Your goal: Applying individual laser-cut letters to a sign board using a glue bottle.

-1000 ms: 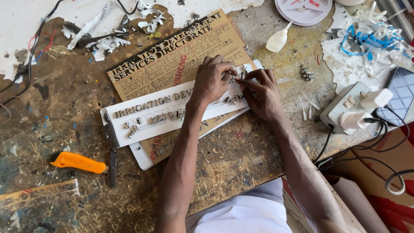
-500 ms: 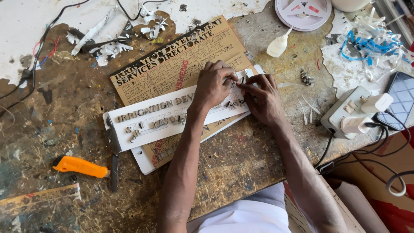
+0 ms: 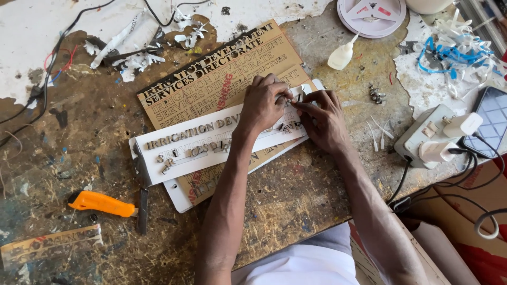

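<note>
Left hand (image 3: 264,103) and right hand (image 3: 323,117) meet fingertip to fingertip, pinching a small cut letter (image 3: 293,100) over the white sign strip's (image 3: 195,145) right end. Bench (image 3: 296,195): scarred, paint-stained wood. Tan lettered board (image 3: 222,79) lies under the strip. Orange utility knife (image 3: 103,203) at 8 o'clock, glue bottle (image 3: 342,54) at 1, power strip (image 3: 430,138) at 3.

White plate (image 3: 174,153): white, with metallic grey raised letters
Brown board (image 3: 222,74): tan, dark brown lettering, a red smear
Knife handle (image 3: 103,203): bright orange
Tabletop (image 3: 296,195): worn brown, patches of white, specks of blue
Glue bottle (image 3: 340,55): cream
Tangled strips (image 3: 454,53): blue and white
Socket block (image 3: 428,137): pale grey, white plugs
Round reel (image 3: 372,15): white, pink marks
</note>
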